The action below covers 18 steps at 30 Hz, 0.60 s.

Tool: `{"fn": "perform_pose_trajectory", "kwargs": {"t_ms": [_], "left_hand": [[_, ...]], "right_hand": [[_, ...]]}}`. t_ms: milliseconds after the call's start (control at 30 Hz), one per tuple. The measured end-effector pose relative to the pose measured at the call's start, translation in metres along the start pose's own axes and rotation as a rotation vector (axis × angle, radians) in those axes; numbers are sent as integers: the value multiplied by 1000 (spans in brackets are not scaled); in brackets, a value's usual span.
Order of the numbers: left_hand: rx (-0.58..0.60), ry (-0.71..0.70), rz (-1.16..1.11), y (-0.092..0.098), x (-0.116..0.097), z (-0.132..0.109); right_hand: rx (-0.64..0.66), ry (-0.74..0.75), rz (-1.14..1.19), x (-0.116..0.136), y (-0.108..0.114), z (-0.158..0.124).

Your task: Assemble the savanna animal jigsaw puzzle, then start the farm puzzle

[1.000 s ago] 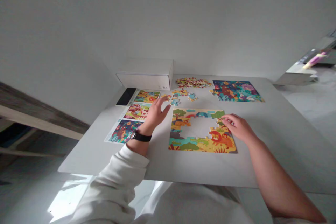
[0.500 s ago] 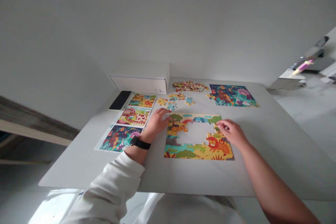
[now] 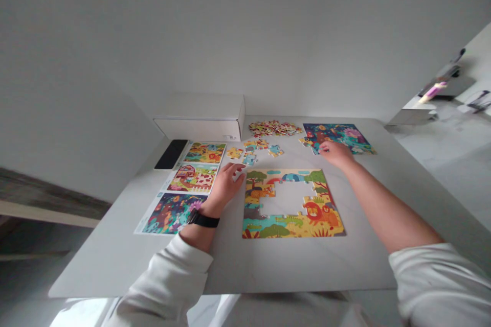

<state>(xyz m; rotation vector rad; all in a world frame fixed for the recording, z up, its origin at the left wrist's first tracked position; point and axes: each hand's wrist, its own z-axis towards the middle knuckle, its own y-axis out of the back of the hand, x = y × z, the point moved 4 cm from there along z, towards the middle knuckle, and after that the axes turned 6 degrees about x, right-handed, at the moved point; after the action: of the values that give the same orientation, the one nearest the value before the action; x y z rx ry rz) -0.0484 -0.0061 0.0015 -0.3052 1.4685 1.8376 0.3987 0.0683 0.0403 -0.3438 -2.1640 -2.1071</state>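
A colourful animal puzzle (image 3: 291, 222) lies in front of me with a bare gap in its middle. My left hand (image 3: 225, 184) rests flat on the table at the puzzle's upper left corner, fingers stretched out, holding nothing. My right hand (image 3: 334, 152) has reached to the far right, at the near left edge of a dark blue finished puzzle (image 3: 341, 135). Its fingers are curled there and I cannot make out whether they grip a piece. A few loose pieces (image 3: 253, 150) lie between the two puzzles.
A heap of loose pieces (image 3: 273, 127) sits at the back. A white box (image 3: 201, 122) stands at the back left, with a black phone (image 3: 171, 154) beside it. Three picture cards (image 3: 192, 178) lie in a column left of my left hand.
My right hand left the right edge of the near puzzle and reached away to the dark blue puzzle. My left hand came down from the loose pieces to the near puzzle's corner.
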Motion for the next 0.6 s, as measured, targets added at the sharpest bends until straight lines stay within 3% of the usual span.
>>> {"fn": "perform_pose_trajectory", "kwargs": {"t_ms": [267, 433, 600], "left_hand": [[-3, 34, -2, 1, -2, -1], [-5, 83, -4, 4, -5, -2], [-3, 81, -5, 4, -5, -2]], "right_hand": [[90, -159, -105, 32, -12, 67], [164, -223, -170, 51, -19, 83], [128, -144, -120, 60, -20, 81]]}}
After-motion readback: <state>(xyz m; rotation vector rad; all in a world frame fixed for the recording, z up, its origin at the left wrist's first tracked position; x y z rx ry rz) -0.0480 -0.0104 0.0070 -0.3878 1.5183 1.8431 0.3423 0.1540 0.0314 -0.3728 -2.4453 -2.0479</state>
